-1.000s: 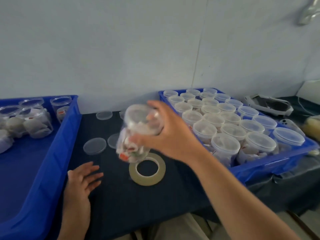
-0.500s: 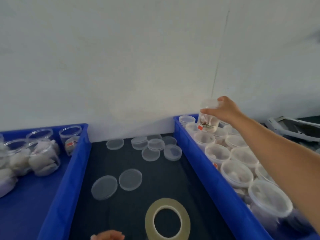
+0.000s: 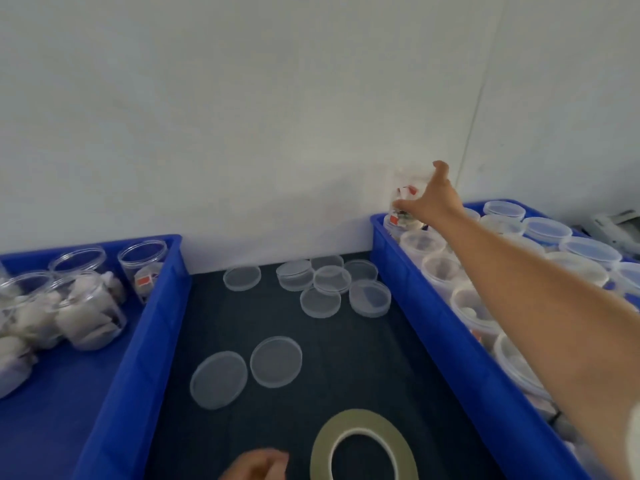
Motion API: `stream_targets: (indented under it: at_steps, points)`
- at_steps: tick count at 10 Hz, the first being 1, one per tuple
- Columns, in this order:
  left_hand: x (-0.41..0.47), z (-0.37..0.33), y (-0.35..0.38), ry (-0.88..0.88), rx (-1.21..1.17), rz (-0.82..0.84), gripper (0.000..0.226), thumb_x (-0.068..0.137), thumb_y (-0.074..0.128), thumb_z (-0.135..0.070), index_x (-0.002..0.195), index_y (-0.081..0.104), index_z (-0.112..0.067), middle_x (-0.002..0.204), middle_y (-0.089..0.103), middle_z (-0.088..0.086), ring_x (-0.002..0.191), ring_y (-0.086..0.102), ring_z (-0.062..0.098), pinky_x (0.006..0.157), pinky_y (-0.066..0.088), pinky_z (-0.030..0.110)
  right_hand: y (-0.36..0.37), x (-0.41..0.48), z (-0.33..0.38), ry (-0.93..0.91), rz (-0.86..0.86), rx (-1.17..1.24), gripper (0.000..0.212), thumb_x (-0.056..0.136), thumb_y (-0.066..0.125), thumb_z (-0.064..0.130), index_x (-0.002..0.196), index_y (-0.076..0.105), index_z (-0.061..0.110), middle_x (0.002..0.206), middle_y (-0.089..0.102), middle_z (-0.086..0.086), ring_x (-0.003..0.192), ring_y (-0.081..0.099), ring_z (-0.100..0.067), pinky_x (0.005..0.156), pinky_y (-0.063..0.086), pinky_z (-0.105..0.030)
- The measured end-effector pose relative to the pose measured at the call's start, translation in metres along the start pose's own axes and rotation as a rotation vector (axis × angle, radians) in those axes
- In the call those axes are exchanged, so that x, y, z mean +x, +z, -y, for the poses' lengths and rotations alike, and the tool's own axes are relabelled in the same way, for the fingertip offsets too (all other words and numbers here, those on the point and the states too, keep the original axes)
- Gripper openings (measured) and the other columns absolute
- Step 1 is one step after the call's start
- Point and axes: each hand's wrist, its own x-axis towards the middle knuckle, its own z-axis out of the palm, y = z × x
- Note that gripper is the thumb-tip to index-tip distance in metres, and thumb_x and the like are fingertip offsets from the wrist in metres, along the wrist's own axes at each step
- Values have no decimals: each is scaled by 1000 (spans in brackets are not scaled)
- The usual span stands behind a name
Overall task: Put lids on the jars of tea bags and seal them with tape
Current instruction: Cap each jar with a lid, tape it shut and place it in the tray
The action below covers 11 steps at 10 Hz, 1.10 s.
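Observation:
My right hand [image 3: 431,202] reaches to the far left corner of the right blue crate [image 3: 436,327] and grips a clear jar of tea bags [image 3: 408,188], held above the lidded jars [image 3: 422,244] there. A roll of tape [image 3: 363,445] lies flat on the dark mat near the front. Only the fingertips of my left hand [image 3: 258,465] show at the bottom edge; whether they are curled I cannot tell. Several loose clear lids [image 3: 325,285] lie on the mat, with two more [image 3: 275,362] nearer me.
The left blue crate [image 3: 138,334] holds several open jars of tea bags [image 3: 86,313]. A white wall rises close behind both crates. A grey device [image 3: 620,220] sits at the far right edge.
My right hand carried the jar from over the tape roll to the far corner of the right crate. The view tilted up. My left hand slid almost out of view.

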Motion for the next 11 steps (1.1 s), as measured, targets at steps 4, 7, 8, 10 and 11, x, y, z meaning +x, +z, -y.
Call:
stream_targets:
  at_steps: [4,7,8,10,11]
  points:
    - [73,-63,57,102,149,-193,13,96,54,-55,92,64,-47,100,63,-36,92,63,-9,71,48,16,10,0,-1,168,-18,125,135,80,89,40,165,-16,28,161,40,-13,137,54,-37,113,47,-52]
    - [72,-57,56,139,88,-183,6,98,62,-49,95,67,-45,99,66,-36,91,65,-10,70,49,13,-46,-80,56,55,-136,382,104,91,75,47,167,8,22,169,24,-8,150,38,-25,118,39,-40]
    - [68,-59,53,159,33,-190,7,98,62,-50,93,66,-47,98,67,-35,90,65,-10,68,49,8,-64,-150,95,-34,-7,584,57,95,69,48,144,50,27,137,61,5,115,67,-16,83,58,-31]
    - [47,-77,42,221,-125,-191,15,104,62,-27,92,70,-33,82,73,-20,78,70,2,70,48,13,-26,-326,86,-135,517,983,27,111,49,17,101,73,12,86,72,-6,75,67,-17,64,53,-27]
    - [22,-86,24,244,-184,-170,18,104,59,-30,91,72,-29,79,73,-15,75,70,4,68,49,14,14,-397,51,-255,327,657,28,107,51,14,86,67,23,80,68,7,71,64,-8,66,50,-21]
